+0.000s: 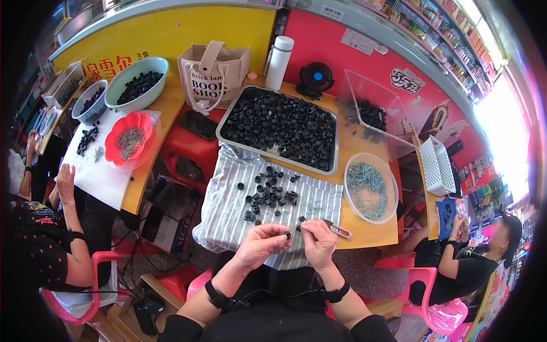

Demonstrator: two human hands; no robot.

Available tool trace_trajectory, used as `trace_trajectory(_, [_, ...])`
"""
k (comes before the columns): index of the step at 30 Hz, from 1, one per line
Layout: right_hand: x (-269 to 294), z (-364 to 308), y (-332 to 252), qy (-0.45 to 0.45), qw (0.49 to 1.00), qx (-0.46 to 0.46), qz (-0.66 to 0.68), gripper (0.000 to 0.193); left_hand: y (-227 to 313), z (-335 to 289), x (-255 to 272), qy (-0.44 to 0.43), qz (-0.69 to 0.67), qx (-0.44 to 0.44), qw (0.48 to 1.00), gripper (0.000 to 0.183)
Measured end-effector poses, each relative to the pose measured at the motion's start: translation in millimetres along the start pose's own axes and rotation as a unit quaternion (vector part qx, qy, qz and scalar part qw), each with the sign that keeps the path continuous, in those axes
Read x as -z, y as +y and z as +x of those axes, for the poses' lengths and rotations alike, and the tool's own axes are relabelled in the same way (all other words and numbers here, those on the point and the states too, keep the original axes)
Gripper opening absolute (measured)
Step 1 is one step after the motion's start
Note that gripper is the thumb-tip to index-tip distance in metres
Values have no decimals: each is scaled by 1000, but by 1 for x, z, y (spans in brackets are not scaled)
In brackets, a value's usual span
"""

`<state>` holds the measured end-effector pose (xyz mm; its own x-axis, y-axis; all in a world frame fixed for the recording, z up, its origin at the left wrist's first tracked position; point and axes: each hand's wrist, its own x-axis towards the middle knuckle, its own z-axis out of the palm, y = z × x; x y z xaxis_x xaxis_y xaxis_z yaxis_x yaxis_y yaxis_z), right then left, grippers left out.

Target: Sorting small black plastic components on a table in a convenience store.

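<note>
My left hand is closed in a pinch around a small black plastic cap, above the near edge of a grey-and-white striped cloth. Close beside it, my right hand has its fingertips pressed together; whatever they hold is too small to make out. A loose pile of black caps lies on the cloth just beyond both hands. Against my right hand's outer side rests a slim metal tool with a pinkish handle, partly hidden.
A metal tray heaped with black caps stands behind the cloth. To the right is a round tub of thin greenish metal pieces and a clear bin. A bag, white bottle and fan line the back. People sit on both sides.
</note>
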<state>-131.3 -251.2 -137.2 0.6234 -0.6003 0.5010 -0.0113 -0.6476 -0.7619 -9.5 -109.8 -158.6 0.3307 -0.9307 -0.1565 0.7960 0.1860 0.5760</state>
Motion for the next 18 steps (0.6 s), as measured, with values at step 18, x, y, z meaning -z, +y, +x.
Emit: trace_trajectory(18, [0,7,-10,-69,979,123,-144,21,-1,-1,0,-3,-5,0,1000,24])
